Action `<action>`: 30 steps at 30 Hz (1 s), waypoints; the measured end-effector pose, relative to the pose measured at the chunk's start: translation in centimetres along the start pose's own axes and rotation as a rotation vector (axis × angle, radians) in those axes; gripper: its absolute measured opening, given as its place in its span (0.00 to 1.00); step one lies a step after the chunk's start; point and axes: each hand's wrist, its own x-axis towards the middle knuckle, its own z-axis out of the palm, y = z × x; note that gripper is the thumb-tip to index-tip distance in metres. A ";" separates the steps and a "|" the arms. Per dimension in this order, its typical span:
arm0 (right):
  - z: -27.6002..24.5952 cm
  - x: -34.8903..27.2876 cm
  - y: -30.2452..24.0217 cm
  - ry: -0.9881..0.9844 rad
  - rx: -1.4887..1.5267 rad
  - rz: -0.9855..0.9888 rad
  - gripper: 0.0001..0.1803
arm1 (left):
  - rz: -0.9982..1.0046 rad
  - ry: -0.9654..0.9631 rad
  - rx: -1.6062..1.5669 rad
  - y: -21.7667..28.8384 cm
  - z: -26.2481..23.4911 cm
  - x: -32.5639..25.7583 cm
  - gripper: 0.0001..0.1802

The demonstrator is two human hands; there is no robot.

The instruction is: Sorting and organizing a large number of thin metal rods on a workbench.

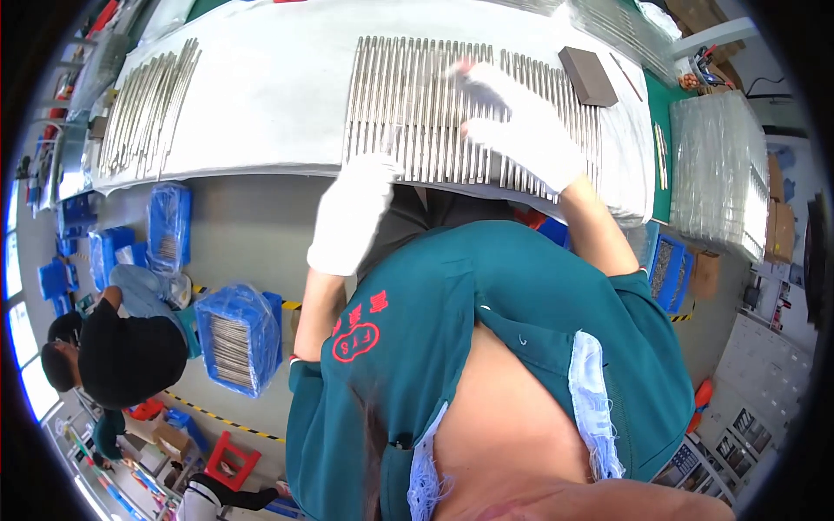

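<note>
Many slim metal rods lie side by side in a row on the white-covered table in front of me. My left hand, in a white glove, is at the near ends of the rods on the row's left side. Its fingers are drawn together; what they hold, if anything, is hidden. My right hand, gloved in white with bare fingertips showing, reaches over the right half of the row. Its thumb and fingers are apart and slightly blurred, with nothing seen between them.
A dark grey block rests on the row's right end. Another group of metal rods lies at the table's left. Plastic-wrapped stacks stand at right. Blue crates and a crouching person are on the left floor.
</note>
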 end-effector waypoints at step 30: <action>2.2 3.3 2.4 -0.282 -0.896 -0.250 0.28 | -0.971 0.147 -0.468 -4.3 -2.3 -1.6 0.18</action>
